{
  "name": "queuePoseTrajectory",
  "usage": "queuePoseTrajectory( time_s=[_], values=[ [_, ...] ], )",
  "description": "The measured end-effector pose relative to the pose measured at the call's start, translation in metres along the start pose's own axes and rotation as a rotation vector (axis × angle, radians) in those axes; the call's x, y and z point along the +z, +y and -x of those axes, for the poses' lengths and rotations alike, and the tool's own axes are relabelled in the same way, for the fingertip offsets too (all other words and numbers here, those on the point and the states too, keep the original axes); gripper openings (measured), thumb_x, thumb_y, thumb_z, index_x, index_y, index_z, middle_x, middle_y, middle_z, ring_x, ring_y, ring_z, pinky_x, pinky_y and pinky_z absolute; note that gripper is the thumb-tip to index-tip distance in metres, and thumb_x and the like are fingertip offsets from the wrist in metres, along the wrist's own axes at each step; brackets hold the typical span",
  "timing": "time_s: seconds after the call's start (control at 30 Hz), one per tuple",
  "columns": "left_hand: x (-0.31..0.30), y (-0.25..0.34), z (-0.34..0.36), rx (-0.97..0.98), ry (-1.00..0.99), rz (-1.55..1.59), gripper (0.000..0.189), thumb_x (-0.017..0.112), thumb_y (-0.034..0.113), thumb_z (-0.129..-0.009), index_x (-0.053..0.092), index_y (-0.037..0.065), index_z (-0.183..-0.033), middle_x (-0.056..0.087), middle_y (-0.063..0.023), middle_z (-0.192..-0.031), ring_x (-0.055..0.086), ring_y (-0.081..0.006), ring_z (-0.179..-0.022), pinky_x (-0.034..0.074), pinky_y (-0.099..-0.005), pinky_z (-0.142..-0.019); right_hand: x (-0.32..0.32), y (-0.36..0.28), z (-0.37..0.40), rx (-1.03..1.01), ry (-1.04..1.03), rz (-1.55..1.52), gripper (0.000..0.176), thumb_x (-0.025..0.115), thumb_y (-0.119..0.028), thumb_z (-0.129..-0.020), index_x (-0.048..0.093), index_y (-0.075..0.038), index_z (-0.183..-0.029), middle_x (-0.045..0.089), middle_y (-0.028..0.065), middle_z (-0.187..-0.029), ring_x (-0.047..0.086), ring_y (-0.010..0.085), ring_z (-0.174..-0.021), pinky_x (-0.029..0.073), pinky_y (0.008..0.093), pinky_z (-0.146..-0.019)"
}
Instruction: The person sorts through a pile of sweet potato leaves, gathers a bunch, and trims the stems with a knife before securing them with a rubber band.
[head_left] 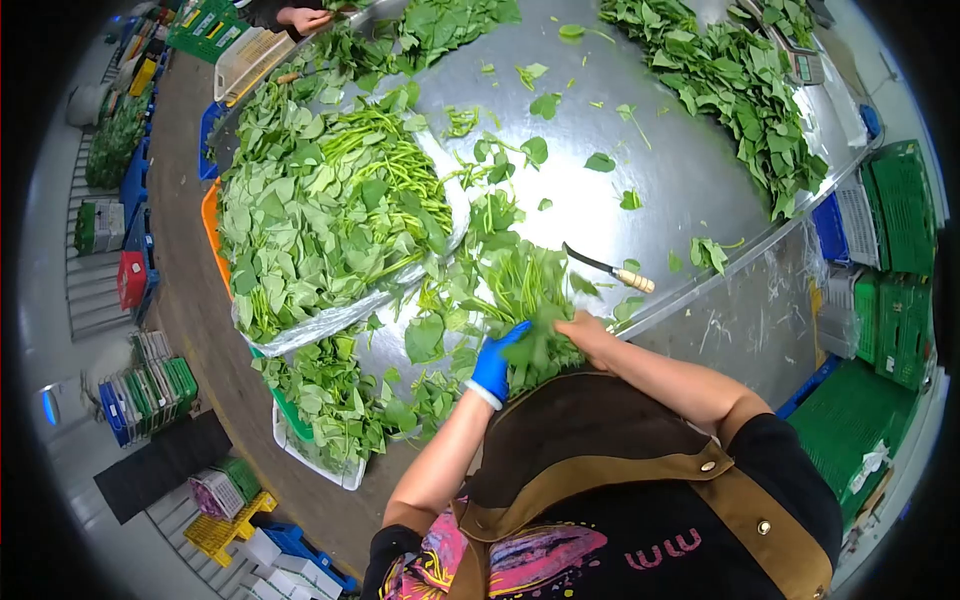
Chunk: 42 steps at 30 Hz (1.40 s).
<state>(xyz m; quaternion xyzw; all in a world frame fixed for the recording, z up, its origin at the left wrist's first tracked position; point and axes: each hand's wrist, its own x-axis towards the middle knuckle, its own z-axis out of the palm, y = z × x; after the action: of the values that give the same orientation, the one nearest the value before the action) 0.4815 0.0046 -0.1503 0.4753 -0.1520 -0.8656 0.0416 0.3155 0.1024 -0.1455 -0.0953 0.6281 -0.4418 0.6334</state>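
My left hand [490, 368], in a blue glove, is closed around a bunch of leafy greens [522, 285] at the near edge of the metal table. The bunch has thin green stems and broad leaves. My bare right hand [587, 338] pinches the leaves on the bunch's right side; those leaves are smeared by motion and partly hide the fingertips. A sickle [590, 258] with a curved dark blade and a pale wooden handle lies just beyond my right hand. To the left, a large heap of leafy greens [330, 200] fills a plastic-lined crate.
Loose leaves lie scattered over the metal table [560, 90]. A long row of leafy greens [750, 110] runs along its right side, near a scale [803, 68]. Another person's hand [305, 20] shows at the far left. Green crates [850, 430] stand at the right.
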Motion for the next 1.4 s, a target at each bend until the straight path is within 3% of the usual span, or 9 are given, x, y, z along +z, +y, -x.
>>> queuePoseTrajectory(
  time_s=[0.1,0.23,0.47,0.6,0.63,0.87,1.07,1.2,1.4],
  values=[
    [-0.005,-0.009,0.003,0.261,-0.014,-0.256,0.033,0.051,0.016,-0.094,0.056,0.001,-0.123,0.063,-0.0083,-0.115,0.061,-0.0168,-0.099,0.048,-0.0295,-0.088,-0.003,0.006,0.001,-0.423,-0.052,0.144,0.054,0.069,-0.024,-0.084,0.047,-0.001,-0.128,0.063,0.0091,-0.109,0.059,0.0167,-0.098,0.047,0.0329,-0.088],
    [0.000,-0.010,0.014,0.020,-0.013,0.018,0.033,0.053,0.015,-0.093,0.056,0.000,-0.122,0.063,-0.0091,-0.115,0.061,-0.0168,-0.099,0.050,-0.0294,-0.083,-0.015,0.042,-0.029,0.182,0.023,0.120,0.049,0.064,-0.030,-0.088,0.051,0.001,-0.124,0.063,0.0113,-0.110,0.056,0.0170,-0.104,0.043,0.0329,-0.091],
    [-0.021,0.088,0.055,0.144,-0.062,-0.586,0.069,0.076,0.004,-0.073,0.044,0.001,-0.134,0.053,-0.0096,-0.128,0.055,-0.0170,-0.111,0.050,-0.0325,-0.089,0.014,-0.044,0.030,-0.467,-0.421,0.506,0.064,0.062,-0.042,-0.087,0.045,0.005,-0.128,0.052,0.0219,-0.125,0.052,0.0293,-0.115,0.039,0.0376,-0.099],
    [-0.034,0.124,0.084,0.034,-0.432,-0.876,0.089,0.079,0.002,-0.067,0.031,0.003,-0.142,0.047,-0.0086,-0.135,0.048,-0.0171,-0.119,0.042,-0.0347,-0.099,0.017,-0.069,0.048,-0.352,-0.876,0.901,0.084,0.066,-0.058,-0.077,0.043,0.003,-0.130,0.048,0.0297,-0.127,0.050,0.0371,-0.116,0.039,0.0375,-0.099],
    [-0.033,0.111,0.090,0.027,-0.478,-0.859,0.090,0.079,0.002,-0.067,0.031,0.003,-0.143,0.047,-0.0082,-0.136,0.046,-0.0174,-0.121,0.039,-0.0354,-0.101,0.014,-0.103,0.054,0.110,-0.975,1.020,0.080,0.066,-0.059,-0.077,0.046,-0.002,-0.129,0.057,0.0279,-0.115,0.058,0.0373,-0.102,0.046,0.0394,-0.088],
    [-0.024,0.038,0.112,0.030,-0.390,-0.358,0.096,0.076,-0.003,-0.055,0.034,0.003,-0.141,0.050,-0.0097,-0.133,0.046,-0.0250,-0.124,0.035,-0.0386,-0.105,-0.057,-0.125,0.058,-0.322,-0.350,0.385,0.037,0.073,-0.033,-0.078,0.062,-0.006,-0.102,0.066,0.0050,-0.086,0.061,0.0160,-0.075,0.048,0.0317,-0.067],
    [-0.010,0.039,0.128,0.015,-0.295,-0.327,0.089,0.075,-0.003,-0.064,0.032,0.003,-0.142,0.048,-0.0092,-0.134,0.046,-0.0227,-0.124,0.035,-0.0378,-0.105,-0.005,-0.128,0.074,-0.702,-0.239,1.241,0.027,0.068,-0.026,-0.083,0.057,-0.006,-0.095,0.062,0.0147,-0.079,0.060,0.0341,-0.070,0.048,0.0377,-0.063],
    [-0.016,0.037,0.135,0.024,-0.302,-0.352,0.088,0.075,-0.007,-0.065,0.033,0.004,-0.141,0.051,-0.0072,-0.130,0.050,-0.0199,-0.118,0.038,-0.0354,-0.102,-0.042,-0.161,0.069,-0.788,0.436,0.641,0.010,0.063,-0.011,-0.083,0.061,-0.003,-0.088,0.061,0.0113,-0.070,0.061,0.0294,-0.063,0.049,0.0364,-0.058],
    [0.016,0.055,0.150,0.024,-0.251,-0.421,0.088,0.074,-0.013,-0.063,0.036,0.005,-0.140,0.054,-0.0068,-0.127,0.050,-0.0192,-0.117,0.042,-0.0346,-0.099,0.011,-0.175,0.076,-0.981,-0.059,0.853,0.022,0.074,-0.020,-0.077,0.062,-0.004,-0.084,0.060,0.0063,-0.079,0.058,0.0209,-0.076,0.047,0.0307,-0.067]
  ],
)
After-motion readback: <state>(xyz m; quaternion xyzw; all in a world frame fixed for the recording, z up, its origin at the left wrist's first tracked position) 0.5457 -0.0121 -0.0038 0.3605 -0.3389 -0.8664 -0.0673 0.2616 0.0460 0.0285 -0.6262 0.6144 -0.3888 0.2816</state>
